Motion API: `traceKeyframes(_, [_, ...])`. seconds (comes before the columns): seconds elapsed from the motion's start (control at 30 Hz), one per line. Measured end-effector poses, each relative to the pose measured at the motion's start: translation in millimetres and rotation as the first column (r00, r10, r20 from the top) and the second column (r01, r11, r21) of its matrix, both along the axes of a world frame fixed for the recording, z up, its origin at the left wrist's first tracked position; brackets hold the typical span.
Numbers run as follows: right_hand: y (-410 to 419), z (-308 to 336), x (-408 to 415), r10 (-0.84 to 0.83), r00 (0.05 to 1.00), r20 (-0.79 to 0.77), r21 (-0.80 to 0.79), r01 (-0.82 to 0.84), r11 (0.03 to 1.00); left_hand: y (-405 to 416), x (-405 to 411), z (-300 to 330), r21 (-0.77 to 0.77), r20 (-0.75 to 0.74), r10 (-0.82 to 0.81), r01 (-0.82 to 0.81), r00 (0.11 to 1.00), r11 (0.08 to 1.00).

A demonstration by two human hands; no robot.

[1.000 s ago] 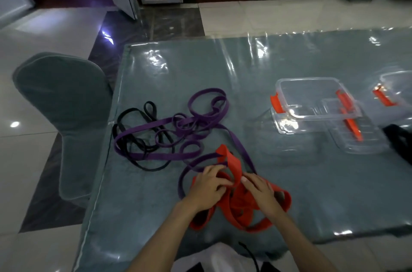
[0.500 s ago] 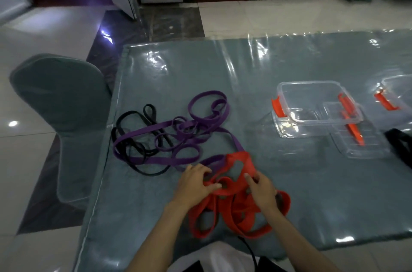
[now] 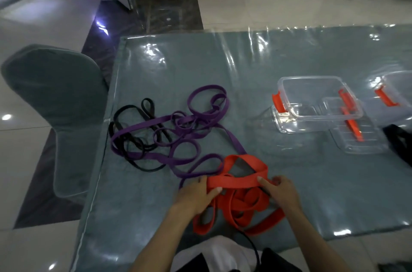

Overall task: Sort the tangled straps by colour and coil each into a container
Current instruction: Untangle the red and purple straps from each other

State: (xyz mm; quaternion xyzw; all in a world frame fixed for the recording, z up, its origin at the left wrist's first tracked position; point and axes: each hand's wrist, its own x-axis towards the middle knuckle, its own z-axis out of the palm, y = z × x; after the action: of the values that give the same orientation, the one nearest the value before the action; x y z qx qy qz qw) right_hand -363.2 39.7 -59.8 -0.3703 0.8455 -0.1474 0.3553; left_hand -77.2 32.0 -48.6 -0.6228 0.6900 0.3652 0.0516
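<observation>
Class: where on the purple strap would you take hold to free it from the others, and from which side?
Probably grip the purple strap on its single straight run toward the red strap, coming from the right; further left it loops over the black strap.

Table (image 3: pixel 289 193): cloth under a glossy, wrinkled clear plastic sheet. Containers (image 3: pixel 312 102) on it: clear glossy plastic with orange clips. Red strap (image 3: pixel 236 182), purple strap (image 3: pixel 178 156) and black strap (image 3: pixel 133 144) near the table's left edge: matt, smooth (material cannot be told). Floor (image 3: pixel 33 182) beside the table: polished tile.
</observation>
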Motion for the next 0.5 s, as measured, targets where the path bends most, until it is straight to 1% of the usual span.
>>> traceKeyframes(0.07, [4, 1, -6, 0.008, 0.999, 0.052, 0.025, -0.009, 1.000, 5, -14, -2, 0.089, 0.003, -0.001, 0.001, 1.000, 0.996])
traceKeyframes(0.1, [7, 4, -8, 0.005, 0.995, 0.104, 0.024, -0.007, 1.000, 6, -20, -3, 0.120, -0.017, 0.020, -0.018, 1.000, 0.993])
traceKeyframes(0.13, [11, 6, -8, -0.015, 0.983, 0.181, 0.023, 0.011, 1.000, 7, -24, -3, 0.143, -0.062, 0.058, -0.049, 0.996, 0.989])
traceKeyframes(0.2, [20, 9, -3, -0.085, 0.926, 0.367, 0.014, 0.086, 0.996, 10, -30, -4, 0.148, -0.169, 0.112, -0.087, 0.979, 0.985])
traceKeyframes(0.23, [23, 11, 3, -0.096, 0.900, 0.426, 0.009, 0.101, 0.995, 13, -32, -5, 0.139, -0.188, 0.081, -0.055, 0.979, 0.989])
traceKeyframes(0.3, [28, 15, 17, -0.081, 0.862, 0.500, -0.036, 0.115, 0.993, 21, -37, -6, 0.119, -0.130, -0.058, 0.073, 0.990, 0.990])
traceKeyframes(0.33, [28, 16, 23, -0.076, 0.850, 0.521, -0.083, 0.139, 0.987, 26, -41, -8, 0.109, -0.080, -0.099, 0.108, 0.992, 0.988])
traceKeyframes(0.37, [29, 16, 28, -0.082, 0.843, 0.532, -0.118, 0.170, 0.978, 31, -47, -9, 0.095, -0.033, -0.100, 0.103, 0.994, 0.990])
traceKeyframes(0.43, [32, 17, 33, -0.123, 0.844, 0.522, -0.121, 0.215, 0.969, 39, -59, -13, 0.047, 0.044, -0.040, 0.038, 0.998, 0.998])
traceKeyframes(0.5, [39, 18, 31, -0.149, 0.853, 0.500, -0.113, 0.235, 0.965, 44, -68, -17, -0.014, 0.074, 0.006, -0.005, 0.997, 1.000])
